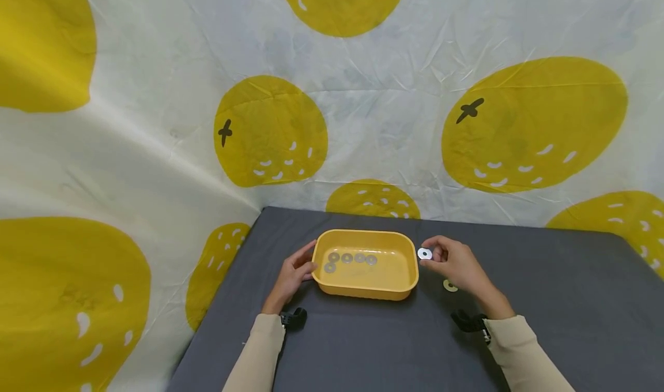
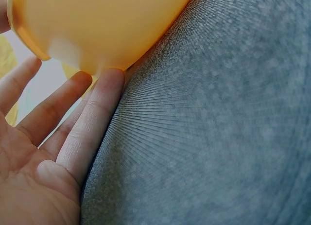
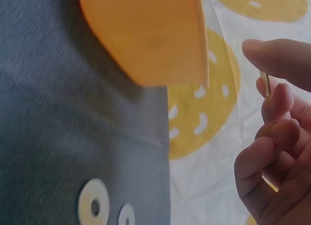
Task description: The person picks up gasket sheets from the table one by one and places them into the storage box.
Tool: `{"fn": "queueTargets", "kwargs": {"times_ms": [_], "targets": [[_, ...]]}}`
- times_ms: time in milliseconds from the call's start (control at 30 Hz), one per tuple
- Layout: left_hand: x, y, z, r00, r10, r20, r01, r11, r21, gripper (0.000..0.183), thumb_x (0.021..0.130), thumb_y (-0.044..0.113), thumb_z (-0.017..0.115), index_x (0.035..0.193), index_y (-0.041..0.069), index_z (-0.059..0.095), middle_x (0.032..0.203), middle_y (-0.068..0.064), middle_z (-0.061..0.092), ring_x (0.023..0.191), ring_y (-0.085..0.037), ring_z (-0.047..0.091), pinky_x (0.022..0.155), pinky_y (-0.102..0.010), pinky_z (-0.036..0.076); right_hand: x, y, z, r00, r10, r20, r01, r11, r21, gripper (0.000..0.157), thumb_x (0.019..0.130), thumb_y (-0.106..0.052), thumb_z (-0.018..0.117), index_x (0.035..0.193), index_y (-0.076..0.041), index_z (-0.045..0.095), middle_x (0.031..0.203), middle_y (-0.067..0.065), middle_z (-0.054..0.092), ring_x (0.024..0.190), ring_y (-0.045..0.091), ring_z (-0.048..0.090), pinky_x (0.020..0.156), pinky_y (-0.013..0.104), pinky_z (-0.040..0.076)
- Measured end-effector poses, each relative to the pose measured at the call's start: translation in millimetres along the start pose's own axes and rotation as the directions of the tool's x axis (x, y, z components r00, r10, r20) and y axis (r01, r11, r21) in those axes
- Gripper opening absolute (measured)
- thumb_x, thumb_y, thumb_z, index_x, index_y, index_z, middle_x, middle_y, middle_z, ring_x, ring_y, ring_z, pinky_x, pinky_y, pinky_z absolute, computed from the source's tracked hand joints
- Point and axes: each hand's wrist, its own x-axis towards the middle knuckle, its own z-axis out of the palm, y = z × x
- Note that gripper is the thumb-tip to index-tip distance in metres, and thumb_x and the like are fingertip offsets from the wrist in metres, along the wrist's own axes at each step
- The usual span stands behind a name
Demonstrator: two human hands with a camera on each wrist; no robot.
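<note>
A yellow plastic tray (image 1: 363,292) sits on the dark cloth, with several flat metal washers (image 1: 371,260) lying in its left half. At its left end my left hand (image 1: 291,276) grips the rim, thumb at the edge; in the left wrist view the fingertips (image 2: 109,78) touch the outer wall. Just beyond the right end, my right hand (image 1: 457,265) pinches a silvery washer (image 1: 425,254) between thumb and fingers. That washer shows edge-on in the right wrist view. Below this hand another washer (image 1: 450,286) lies on the cloth, partly covered.
Dark grey cloth (image 1: 363,346) covers the table. Two loose washers, a nearer one (image 3: 93,205) and a farther one (image 3: 127,216), lie on it in the right wrist view. A white curtain (image 1: 384,132) with yellow fruit prints hangs behind and to the left.
</note>
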Motion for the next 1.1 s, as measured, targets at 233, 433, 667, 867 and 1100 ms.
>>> {"fn": "queueTargets", "kwargs": {"times_ms": [233, 433, 667, 867, 1100], "targets": [[1.6, 1.1, -1.4, 1.000, -0.013, -0.001, 0.013, 1.000, -0.009, 0.060, 0.098, 0.012, 0.064, 0.154, 0.027, 0.048, 0.144, -0.019, 0.060, 0.123, -0.040, 0.064, 0.086, -0.035, 0.062, 13, -21, 7.6, 0.998, -0.033, 0.045, 0.031, 0.999, 0.043, 0.028, 0.089, -0.015, 0.079, 0.112, -0.004, 0.067, 0.076, 0.003, 0.055, 0.060, 0.012, 0.047, 0.056, 0.025, 0.041], [1.2, 0.8, -1.6, 1.000, -0.015, 0.003, 0.015, 1.000, -0.003, 0.060, 0.099, 0.012, 0.063, 0.154, 0.028, 0.047, 0.145, -0.018, 0.059, 0.123, -0.039, 0.064, 0.087, -0.037, 0.062, 25, -35, 20.2, 0.994, -0.063, 0.085, 0.057, 0.996, 0.065, 0.028, 0.089, -0.016, 0.079, 0.112, -0.005, 0.068, 0.075, 0.002, 0.055, 0.060, 0.013, 0.046, 0.055, 0.025, 0.040], [1.8, 0.5, -1.2, 1.000, -0.012, -0.003, 0.012, 1.000, 0.007, 0.061, 0.099, 0.012, 0.063, 0.156, 0.025, 0.046, 0.145, -0.019, 0.058, 0.123, -0.038, 0.064, 0.087, -0.034, 0.062, 40, -47, 40.7, 0.988, -0.092, 0.126, 0.082, 0.993, 0.085, 0.027, 0.090, -0.018, 0.079, 0.113, -0.008, 0.068, 0.075, 0.001, 0.054, 0.060, 0.014, 0.046, 0.054, 0.025, 0.040], [1.8, 1.0, -1.5, 1.000, -0.013, -0.009, 0.013, 1.000, 0.010, 0.061, 0.098, 0.012, 0.062, 0.155, 0.026, 0.047, 0.144, -0.017, 0.060, 0.121, -0.034, 0.066, 0.085, -0.033, 0.062, 49, -59, 57.4, 0.983, -0.089, 0.162, 0.076, 0.994, 0.081, 0.028, 0.090, -0.018, 0.079, 0.114, -0.009, 0.068, 0.074, 0.000, 0.055, 0.058, 0.014, 0.045, 0.054, 0.025, 0.039], [1.9, 2.4, -0.2, 1.000, -0.013, -0.008, 0.013, 1.000, 0.006, 0.061, 0.098, 0.011, 0.062, 0.155, 0.026, 0.047, 0.143, -0.018, 0.060, 0.119, -0.033, 0.067, 0.085, -0.034, 0.062, 55, -71, 73.7, 0.980, -0.081, 0.180, 0.065, 0.993, 0.095, 0.027, 0.089, -0.017, 0.080, 0.112, -0.009, 0.068, 0.074, 0.002, 0.055, 0.060, 0.016, 0.046, 0.058, 0.028, 0.041]]}}
